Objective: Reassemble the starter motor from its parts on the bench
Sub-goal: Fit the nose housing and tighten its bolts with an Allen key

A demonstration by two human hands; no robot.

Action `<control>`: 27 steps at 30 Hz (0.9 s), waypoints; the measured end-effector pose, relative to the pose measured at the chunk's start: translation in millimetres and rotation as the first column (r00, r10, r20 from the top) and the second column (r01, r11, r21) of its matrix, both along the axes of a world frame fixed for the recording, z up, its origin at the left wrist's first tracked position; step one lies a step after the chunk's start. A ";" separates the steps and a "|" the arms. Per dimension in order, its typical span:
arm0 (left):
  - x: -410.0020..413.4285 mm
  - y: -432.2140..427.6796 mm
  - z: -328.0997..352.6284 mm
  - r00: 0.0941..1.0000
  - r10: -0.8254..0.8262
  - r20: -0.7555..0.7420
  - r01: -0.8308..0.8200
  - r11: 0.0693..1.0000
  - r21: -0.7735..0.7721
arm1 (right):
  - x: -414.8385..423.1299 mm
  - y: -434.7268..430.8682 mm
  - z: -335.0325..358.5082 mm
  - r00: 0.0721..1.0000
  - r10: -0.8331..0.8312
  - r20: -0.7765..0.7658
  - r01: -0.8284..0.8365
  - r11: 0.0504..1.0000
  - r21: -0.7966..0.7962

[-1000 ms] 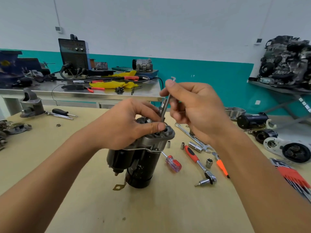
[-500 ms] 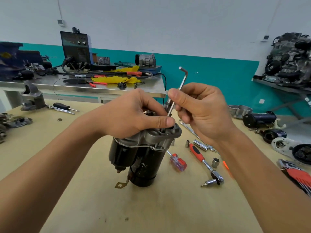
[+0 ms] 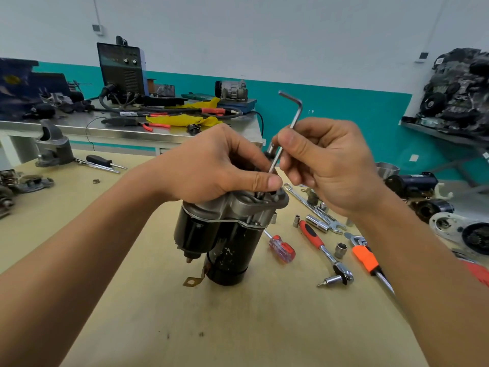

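Head view: the starter motor (image 3: 222, 234) stands on end on the wooden bench (image 3: 238, 327), near the middle, its silver nose housing up and its two black cylinders below. A small brass tab sticks out at its foot.

The left hand (image 3: 211, 165) is closed over the top of the housing, thumb pressed along the front edge beside the bolt hole. The right hand (image 3: 328, 165) pinches the long shank of an L-shaped hex key (image 3: 287, 133) between thumb and fingers. The key leans up and to the right, short arm on top pointing left, and its lower tip goes into the top of the housing just past the left thumb; whether it sits in a bolt head cannot be told.

On the bench right of the motor lie a red-handled screwdriver (image 3: 281, 251), a ratchet (image 3: 326, 252) with a red and black grip, loose sockets (image 3: 340, 250), a spanner (image 3: 312, 207) and an orange-handled tool (image 3: 366, 258). Further right are other dark motor parts (image 3: 412, 181). At far left sit a grey housing (image 3: 53, 147) and a black-handled screwdriver (image 3: 102, 161).

Behind, on a steel table (image 3: 127, 132), stand a dark welder (image 3: 123, 67) with cables, yellow cloth (image 3: 182, 119) and red-handled pliers (image 3: 153, 125). No brand, label or writing is legible anywhere.
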State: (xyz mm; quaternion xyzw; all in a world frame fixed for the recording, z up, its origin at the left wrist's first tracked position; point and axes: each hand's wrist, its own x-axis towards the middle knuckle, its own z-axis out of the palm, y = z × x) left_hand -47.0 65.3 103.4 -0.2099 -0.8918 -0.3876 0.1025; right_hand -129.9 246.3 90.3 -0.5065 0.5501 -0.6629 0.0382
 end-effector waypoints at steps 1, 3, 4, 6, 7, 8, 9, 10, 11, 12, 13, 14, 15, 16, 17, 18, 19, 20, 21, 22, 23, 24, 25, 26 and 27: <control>-0.2 0.6 0.0 1.000 -0.001 0.000 0.001 1.000 0.005 | 0.9 -1.2 -0.2 1.000 0.004 0.004 -0.004 1.000 -0.015; 0.0 1.5 0.1 1.000 -0.008 0.000 0.008 1.000 0.020 | 1.9 -3.0 -0.8 1.000 -0.004 0.003 0.004 0.999 -0.033; 0.0 1.4 0.3 1.000 -0.009 -0.002 0.009 1.000 0.024 | 1.8 -3.5 -1.0 1.000 -0.020 -0.001 0.020 0.999 -0.036; -0.4 0.6 0.6 1.000 -0.006 -0.013 0.006 1.000 0.023 | 1.4 -4.5 -1.3 0.996 -0.081 -0.022 0.081 0.996 -0.030; -0.3 0.5 0.6 1.000 -0.004 -0.017 0.005 1.000 0.021 | 1.6 -5.2 -1.1 0.992 -0.118 -0.035 0.117 0.993 -0.019; -0.2 0.5 0.6 1.000 -0.002 -0.016 0.003 1.000 0.022 | 1.5 -5.3 -0.4 0.988 -0.150 -0.043 0.150 0.989 -0.005; -0.1 0.4 0.5 1.000 0.000 -0.015 0.001 1.000 0.023 | 1.9 -5.3 1.2 0.984 -0.173 -0.044 0.173 0.985 0.012; 0.0 0.2 0.6 1.000 0.000 -0.015 0.000 1.000 0.022 | 1.6 -4.9 3.6 0.982 -0.185 -0.047 0.187 0.982 0.030; 0.2 0.1 0.7 1.000 -0.002 -0.014 0.002 1.000 0.021 | 2.1 -4.5 7.1 0.982 -0.182 -0.046 0.184 0.982 0.046; 0.3 0.0 0.9 1.000 -0.008 -0.009 0.008 1.000 0.020 | 1.6 -4.1 11.0 0.985 -0.167 -0.037 0.168 0.984 0.054; 0.2 -0.2 1.3 1.000 -0.017 -0.001 0.017 1.000 0.018 | 1.1 -3.8 15.8 0.990 -0.140 -0.012 0.141 0.988 0.056; 0.1 -0.5 1.7 1.000 -0.028 0.008 0.027 1.000 0.013 | -0.4 -4.2 20.3 0.993 -0.121 0.015 0.120 0.991 0.054; -0.1 -0.8 1.8 0.999 -0.037 0.015 0.037 0.999 0.003 | -2.0 -4.7 24.3 0.994 -0.107 0.031 0.105 0.993 0.059; -0.4 -1.2 1.9 0.999 -0.043 0.018 0.043 0.999 -0.009 | -4.1 -5.1 27.1 0.995 -0.100 0.028 0.098 0.993 0.073; -0.7 -1.5 1.8 0.999 -0.049 0.018 0.049 0.999 -0.020 | -5.9 -5.2 28.6 0.996 -0.088 0.017 0.086 0.992 0.095; -1.0 -1.9 1.8 0.998 -0.053 0.016 0.054 0.998 -0.030 | -7.8 -4.4 28.5 0.998 -0.065 0.008 0.063 0.991 0.117; -1.3 -2.1 1.6 0.998 -0.058 0.015 0.058 0.998 -0.039 | -10.1 -2.8 27.5 0.999 -0.030 0.010 0.029 0.991 0.132; -1.2 -2.2 1.6 0.998 -0.061 0.018 0.062 0.997 -0.046 | -12.9 -0.9 26.3 1.000 0.012 0.023 -0.015 0.991 0.135; -0.7 -1.5 1.6 0.998 -0.062 0.022 0.063 0.996 -0.055 | -15.4 1.3 24.7 0.998 0.051 0.041 -0.056 0.990 0.126; -0.4 -0.5 1.5 0.998 -0.058 0.023 0.060 0.996 -0.069 | -17.3 3.0 23.3 0.995 0.076 0.062 -0.082 0.991 0.105; -0.4 0.2 1.3 0.999 -0.049 0.018 0.051 0.995 -0.088 | -18.6 4.3 22.3 0.993 0.082 0.081 -0.088 0.993 0.074; -0.3 0.7 1.4 0.999 -0.038 0.009 0.038 0.993 -0.112 | -19.0 3.8 21.4 0.993 0.063 0.095 -0.068 0.997 0.043; -0.3 1.0 1.4 1.000 -0.026 0.003 0.026 0.991 -0.132 | -18.4 2.5 20.3 0.995 0.018 0.101 -0.019 1.000 0.015; -0.3 0.9 1.4 1.000 -0.014 0.004 0.015 0.990 -0.140 | -16.9 0.7 19.1 0.995 -0.048 0.088 0.049 0.999 -0.011; -0.6 0.4 1.3 1.000 -0.006 0.010 0.007 0.990 -0.138 | -15.1 -1.1 18.2 0.989 -0.143 0.037 0.145 0.989 -0.043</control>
